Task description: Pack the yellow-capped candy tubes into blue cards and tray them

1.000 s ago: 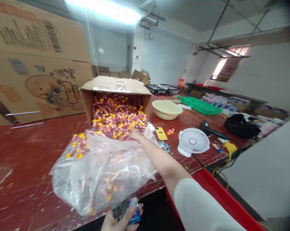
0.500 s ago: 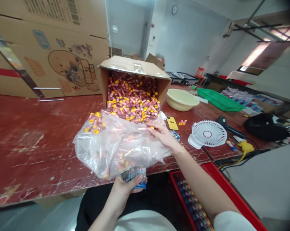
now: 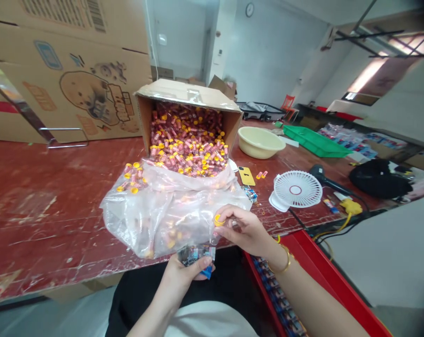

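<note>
My left hand point(image 3: 180, 277) is closed around a small blue-and-dark printed plastic packet point(image 3: 207, 254), held low in front of the table edge with the thumb on top. Between thumb and fingers, my right hand point(image 3: 249, 230) pinches a small tube with a yellow cap point(image 3: 218, 221), just above and right of the packet. Most of that tube's body is hidden by my fingers. Behind both hands a clear plastic bag point(image 3: 141, 220) spreads over the table. It runs from a tipped cardboard box point(image 3: 187, 91) full of pink tubes point(image 3: 197, 154) with yellow caps.
A cream basin point(image 3: 261, 142), a yellow phone point(image 3: 247, 176), a white fan point(image 3: 296, 189) and a green tray point(image 3: 317, 140) are on the red table point(image 3: 39, 206) to the right. Below the edge, a red crate point(image 3: 317, 267) holds rows of packets. A large carton point(image 3: 92, 56) stands left.
My right hand has come back from the bag's upper edge toward me, down to near the packet, with the yellow-capped tube in it. My left hand keeps its hold on the packet.
</note>
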A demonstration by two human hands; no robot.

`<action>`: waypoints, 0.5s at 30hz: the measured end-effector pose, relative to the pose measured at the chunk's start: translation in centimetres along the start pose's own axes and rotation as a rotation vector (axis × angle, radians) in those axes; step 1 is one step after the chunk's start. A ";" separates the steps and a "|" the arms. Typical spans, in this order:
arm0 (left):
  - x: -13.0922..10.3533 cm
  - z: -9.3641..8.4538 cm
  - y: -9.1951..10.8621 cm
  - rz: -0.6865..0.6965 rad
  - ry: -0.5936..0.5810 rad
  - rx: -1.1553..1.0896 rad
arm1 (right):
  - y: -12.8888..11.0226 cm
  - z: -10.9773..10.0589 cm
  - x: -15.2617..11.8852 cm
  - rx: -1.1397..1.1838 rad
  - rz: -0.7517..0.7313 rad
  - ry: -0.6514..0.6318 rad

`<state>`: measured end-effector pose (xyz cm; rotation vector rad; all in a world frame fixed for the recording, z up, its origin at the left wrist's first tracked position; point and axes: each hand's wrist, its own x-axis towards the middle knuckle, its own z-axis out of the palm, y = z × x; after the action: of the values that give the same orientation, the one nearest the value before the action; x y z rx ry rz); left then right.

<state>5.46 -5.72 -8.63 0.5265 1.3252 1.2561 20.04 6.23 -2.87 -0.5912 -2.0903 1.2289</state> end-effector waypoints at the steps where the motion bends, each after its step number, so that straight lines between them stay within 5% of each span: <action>1: 0.1 0.0 0.0 0.006 0.018 -0.018 | -0.2 0.0 0.0 -0.034 -0.038 0.000; 10: 0.6 0.0 -0.3 0.107 0.049 -0.015 | -1.5 -0.1 0.5 -0.097 -0.178 -0.080; 15: 0.2 0.2 -0.2 0.047 0.029 -0.010 | 0.3 0.7 0.7 0.185 0.073 -0.082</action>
<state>5.66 -5.58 -8.83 0.5371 1.3370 1.3123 19.08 6.42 -3.19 -0.5452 -2.0082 1.4920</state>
